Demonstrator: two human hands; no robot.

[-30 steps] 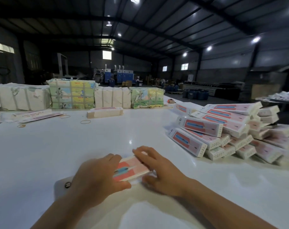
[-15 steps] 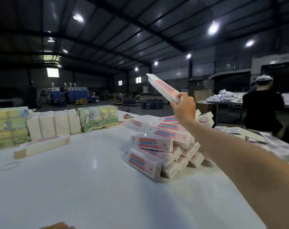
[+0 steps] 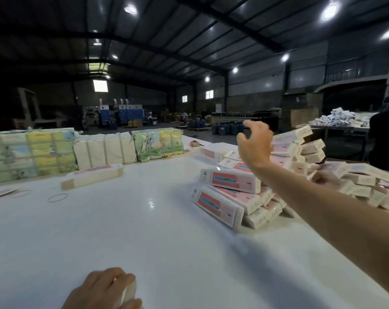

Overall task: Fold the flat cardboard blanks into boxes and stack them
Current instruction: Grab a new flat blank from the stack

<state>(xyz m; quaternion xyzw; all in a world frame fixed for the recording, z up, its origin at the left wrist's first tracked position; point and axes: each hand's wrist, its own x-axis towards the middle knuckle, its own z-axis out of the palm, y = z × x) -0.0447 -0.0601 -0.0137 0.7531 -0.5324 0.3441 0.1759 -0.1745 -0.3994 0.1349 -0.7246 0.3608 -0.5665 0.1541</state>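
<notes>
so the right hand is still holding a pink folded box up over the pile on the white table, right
Not quite. In the head view the right hand is empty, fingers spread loosely, holding no box. It does hang above the pile of pink and white folded cardboard boxes on the white table.

Three wrapped bundles (image 3: 104, 150) line the table's far side, and one long flat pack (image 3: 92, 178) lies before them. Two rubber bands (image 3: 57, 197) show. The folded boxes (image 3: 231, 181) are too many to count.
</notes>
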